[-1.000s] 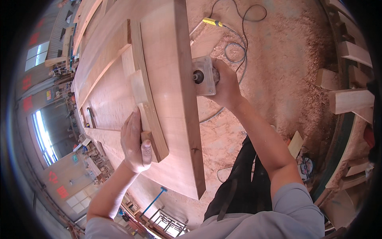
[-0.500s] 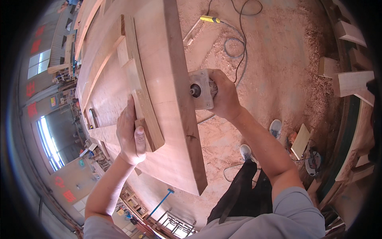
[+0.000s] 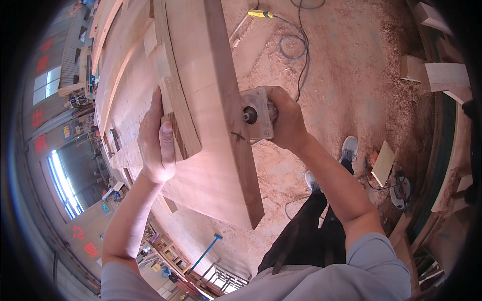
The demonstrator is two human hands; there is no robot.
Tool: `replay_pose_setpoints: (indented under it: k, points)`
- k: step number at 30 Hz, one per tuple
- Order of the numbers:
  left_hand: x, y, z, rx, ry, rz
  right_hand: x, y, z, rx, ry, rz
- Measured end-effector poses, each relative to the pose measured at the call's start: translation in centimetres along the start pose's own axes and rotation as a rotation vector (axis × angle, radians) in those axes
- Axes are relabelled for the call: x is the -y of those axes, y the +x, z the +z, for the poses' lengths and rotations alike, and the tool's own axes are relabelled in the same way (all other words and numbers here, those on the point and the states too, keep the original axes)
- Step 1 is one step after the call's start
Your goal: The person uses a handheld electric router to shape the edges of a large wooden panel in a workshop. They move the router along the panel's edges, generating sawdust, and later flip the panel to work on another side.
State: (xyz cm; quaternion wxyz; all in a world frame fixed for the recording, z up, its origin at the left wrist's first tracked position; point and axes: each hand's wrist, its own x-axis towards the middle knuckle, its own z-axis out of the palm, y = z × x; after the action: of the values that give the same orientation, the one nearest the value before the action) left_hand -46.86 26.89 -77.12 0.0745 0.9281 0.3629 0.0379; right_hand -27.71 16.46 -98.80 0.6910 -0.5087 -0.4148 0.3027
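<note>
My right hand (image 3: pixel 288 118) is wrapped round a small trim router (image 3: pixel 260 115) with a clear square base. The base stands against the side edge of a thick wooden slab (image 3: pixel 201 185), level with a dark crack in that edge; the bit collet shows in the base's round opening. My left hand (image 3: pixel 158 143) lies on the slab with its fingers stretched along a long wooden strip (image 3: pixel 183 113). Its thumb rests by a short wood block (image 3: pixel 170 131) at the strip's near end. Whether the bit touches wood is hidden.
A black cable (image 3: pixel 301 55) and a yellow-ended tool (image 3: pixel 261 13) lie on the dusty floor beyond the slab. Wood shavings cover the floor. A power saw (image 3: pixel 400 190) and a board (image 3: pixel 383 164) lie right of my feet. Timber pieces (image 3: pixel 447 76) line the right side.
My right hand has moved the router a little nearer along the slab's edge, closer to the dark crack. The view has shifted, and my left hand stays by the strip.
</note>
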Motion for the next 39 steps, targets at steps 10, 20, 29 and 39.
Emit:
replay_pose_setpoints:
  k: [10, 20, 29, 39]
  points:
    - [-1.2, -2.3, 0.8, -0.060, -0.084, -0.013, 1.6, -6.9, -0.1, 0.009, -0.062, -0.013]
    - [-2.6, -4.4, 0.6, -0.071, -0.106, -0.023, 3.5, -13.3, -0.8, 0.048, -0.023, -0.009]
    - [-3.7, -6.4, 1.1, -0.099, -0.079, -0.066, 4.8, -19.5, -1.5, 0.102, -0.021, -0.009]
    - [-3.7, -7.6, 2.1, -0.146, -0.093, -0.067, 5.4, -23.5, -2.2, 0.120, -0.061, -0.069]
